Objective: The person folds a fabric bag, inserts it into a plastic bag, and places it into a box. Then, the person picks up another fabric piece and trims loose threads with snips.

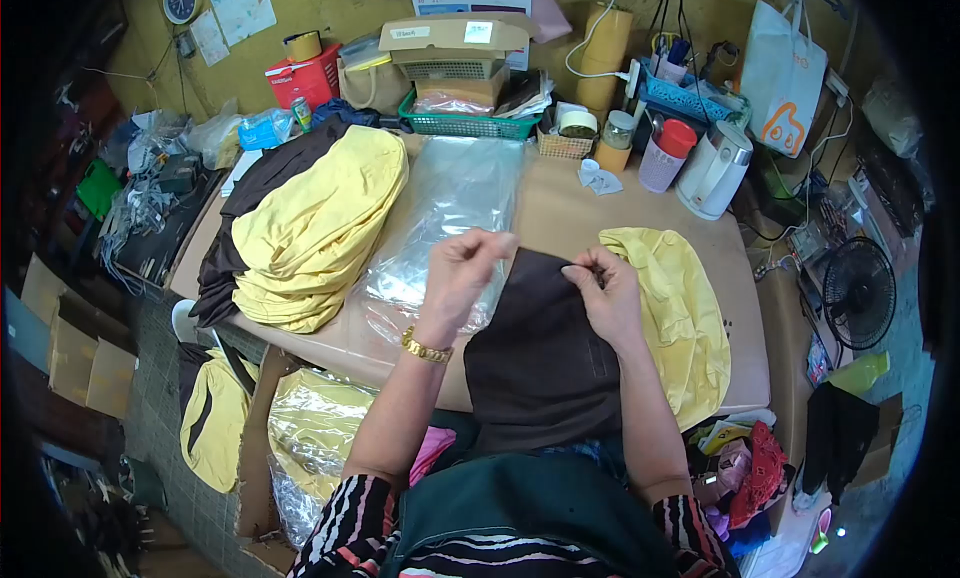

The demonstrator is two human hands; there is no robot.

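Dark brown cloth hangs over the table's near edge in front of me. Its upper right edge is pinched between the thumb and fingers of my right hand. My left hand, with a gold watch at the wrist, is raised beside the cloth's upper left corner, its thumb and fingertips pressed together; what they hold, if anything, is too small to make out. To the right of the brown cloth lies a yellow cloth. Clear plastic bags lie flat beyond my left hand.
A pile of yellow and dark cloth covers the table's left part. Along the back stand a green basket, a jar, a red-lidded cup and a kettle. An open box with bagged yellow cloth sits at the lower left.
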